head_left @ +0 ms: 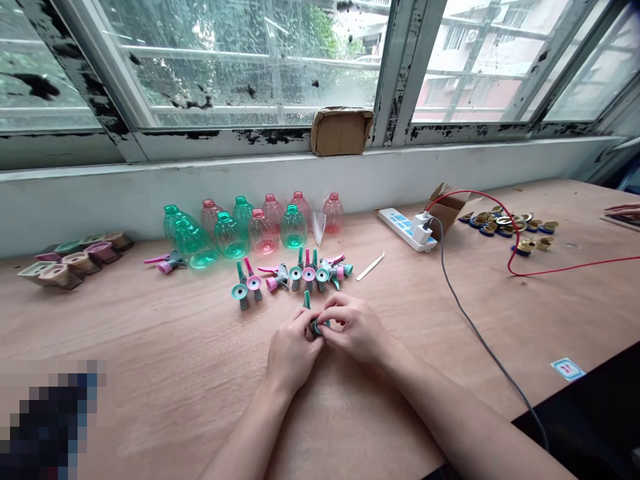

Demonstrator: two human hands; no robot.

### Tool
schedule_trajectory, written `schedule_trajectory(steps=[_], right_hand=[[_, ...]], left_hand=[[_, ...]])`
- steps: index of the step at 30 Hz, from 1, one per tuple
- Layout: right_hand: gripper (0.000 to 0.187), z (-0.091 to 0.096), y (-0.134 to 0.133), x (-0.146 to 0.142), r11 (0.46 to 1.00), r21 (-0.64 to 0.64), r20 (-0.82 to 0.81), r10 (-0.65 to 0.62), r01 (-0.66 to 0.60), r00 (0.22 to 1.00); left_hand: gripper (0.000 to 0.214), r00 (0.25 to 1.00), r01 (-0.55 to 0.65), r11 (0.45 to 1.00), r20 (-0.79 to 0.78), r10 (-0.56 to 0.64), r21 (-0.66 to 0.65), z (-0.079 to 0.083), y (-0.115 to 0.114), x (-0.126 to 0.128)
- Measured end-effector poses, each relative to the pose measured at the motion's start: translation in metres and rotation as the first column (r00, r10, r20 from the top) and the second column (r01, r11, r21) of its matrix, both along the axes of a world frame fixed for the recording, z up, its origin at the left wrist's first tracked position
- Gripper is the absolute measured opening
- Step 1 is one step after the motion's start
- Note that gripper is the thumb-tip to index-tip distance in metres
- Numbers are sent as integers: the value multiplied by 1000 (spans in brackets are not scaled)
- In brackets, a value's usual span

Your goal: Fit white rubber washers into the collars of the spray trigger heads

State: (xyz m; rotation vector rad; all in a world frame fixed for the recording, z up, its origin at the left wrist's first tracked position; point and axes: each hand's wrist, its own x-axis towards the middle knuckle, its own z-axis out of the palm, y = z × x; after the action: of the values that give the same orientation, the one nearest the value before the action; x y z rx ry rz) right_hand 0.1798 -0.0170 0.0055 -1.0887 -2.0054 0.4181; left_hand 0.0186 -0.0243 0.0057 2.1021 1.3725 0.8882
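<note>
Left hand (293, 353) and right hand (356, 327) meet at the fingertips, both clamped on a small teal sprayer part (316, 326) right between them. A slip of the fingers could flick it into the row of pink and teal sprayer heads (300, 275) just ahead of the hands, and a careless forward reach could topple the green and pink plastic bottles (240, 227) beyond them. Under the hands lies a plywood table (150, 333). Right of the hands sit a power strip (403, 229), a grey cable (480, 337), a red wire (575, 269) and brass caps (505, 223). Far right, another person's hand (623, 211) rests. Ahead, past the bottles, rises a paint-chipped window (240, 60)
</note>
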Motion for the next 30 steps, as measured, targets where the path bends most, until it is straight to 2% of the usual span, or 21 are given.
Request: schedule_trajectory(steps=[12, 18, 21, 24, 26, 28, 30], right_hand=[[14, 0, 0, 0, 1000, 16, -24, 21, -21, 999], [31, 3, 4, 8, 998, -57, -96, 11, -16, 995], [27, 2, 5, 8, 997, -78, -98, 21, -29, 995], [21, 0, 6, 6, 991, -98, -102, 82, -92, 991], [26, -3, 7, 6, 984, -121, -136, 113, -129, 984], [30, -5, 9, 6, 981, -143, -187, 104, -131, 977], [26, -8, 12, 8, 983, -154, -218, 62, -97, 974]], left_hand=[[31, 1000, -21, 1000, 1, 21, -2, -1, 1, 0], [39, 997, -47, 997, 51, 50, -63, 1, 2, -4], [32, 998, -50, 996, 45, 53, -67, 1, 3, -6], [28, 998, -36, 998, 40, 38, -54, -1, 3, -8], [28, 999, -32, 999, 36, 32, -3, -2, 2, -11], [27, 998, -52, 986, 48, 45, 158, -1, 1, -16], [28, 993, -109, 907, 90, 79, 407, 4, -1, -27]])
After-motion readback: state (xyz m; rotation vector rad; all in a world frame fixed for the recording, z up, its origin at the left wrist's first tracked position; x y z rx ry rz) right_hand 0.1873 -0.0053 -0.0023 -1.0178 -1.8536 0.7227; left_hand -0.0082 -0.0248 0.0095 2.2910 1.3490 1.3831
